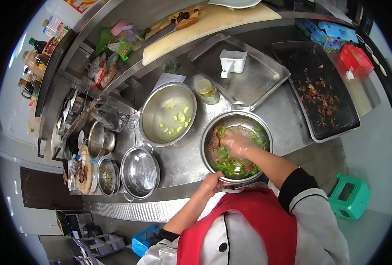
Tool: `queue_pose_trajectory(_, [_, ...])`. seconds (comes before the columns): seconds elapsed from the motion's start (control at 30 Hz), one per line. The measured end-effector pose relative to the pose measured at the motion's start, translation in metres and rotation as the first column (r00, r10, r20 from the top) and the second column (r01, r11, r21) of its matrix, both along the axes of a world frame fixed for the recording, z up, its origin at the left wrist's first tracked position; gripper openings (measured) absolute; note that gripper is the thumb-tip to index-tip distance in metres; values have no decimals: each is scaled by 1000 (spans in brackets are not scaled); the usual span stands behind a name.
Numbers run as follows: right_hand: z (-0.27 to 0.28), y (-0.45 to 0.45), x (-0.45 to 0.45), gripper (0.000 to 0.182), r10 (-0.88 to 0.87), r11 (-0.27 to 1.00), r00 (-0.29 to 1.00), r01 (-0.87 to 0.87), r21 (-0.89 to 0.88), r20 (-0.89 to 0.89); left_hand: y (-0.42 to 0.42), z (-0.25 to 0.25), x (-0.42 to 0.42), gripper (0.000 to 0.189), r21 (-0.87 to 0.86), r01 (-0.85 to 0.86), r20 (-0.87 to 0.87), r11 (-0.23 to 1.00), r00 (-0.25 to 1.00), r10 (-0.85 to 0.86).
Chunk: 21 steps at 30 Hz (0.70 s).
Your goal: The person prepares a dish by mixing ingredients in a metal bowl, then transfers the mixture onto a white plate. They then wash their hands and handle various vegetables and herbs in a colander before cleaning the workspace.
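Note:
A stainless steel bowl with loop handles (269, 139) stands at the near edge of the steel counter, in front of my body. My left hand (212, 184) grips its near rim at the left. Inside the bowl is my right hand (237, 144), in a clear plastic glove and blurred. Its fingertips reach down among chopped green herbs (230, 167) and brown meat pieces (214, 139); whether they are closed on any food cannot be told. Red bits lie among the greens, and the bowl's wall shows wet smears.
Left of the bowl is a large steel basin (149, 132) of liquid with green slices; nearer stands a steel strainer pot (139, 172). Behind are a lidded jar (208, 92) and a metal tray (199, 54) holding a white scoop (233, 61). A dark tray (341, 109) with meat scraps lies right.

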State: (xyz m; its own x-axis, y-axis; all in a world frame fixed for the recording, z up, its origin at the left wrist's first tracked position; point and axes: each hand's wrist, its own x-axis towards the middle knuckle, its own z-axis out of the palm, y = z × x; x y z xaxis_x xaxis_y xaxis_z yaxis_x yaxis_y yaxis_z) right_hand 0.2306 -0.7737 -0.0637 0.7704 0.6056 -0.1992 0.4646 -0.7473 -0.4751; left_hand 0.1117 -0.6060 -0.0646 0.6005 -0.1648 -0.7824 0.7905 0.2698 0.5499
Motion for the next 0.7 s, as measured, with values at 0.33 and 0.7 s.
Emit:
queue_pose_trajectory(0.33, [13,-25,-43,44,445,889,849,-381,-254,284,-37,-16,-9,17,-1,-109,-12,994,994,109])
queue_pose_trajectory(0.7, [51,-70,-43,94,267,919,959,-224,-323,92,-28,-39,-19,24,56,-196,-8,979,981,196])
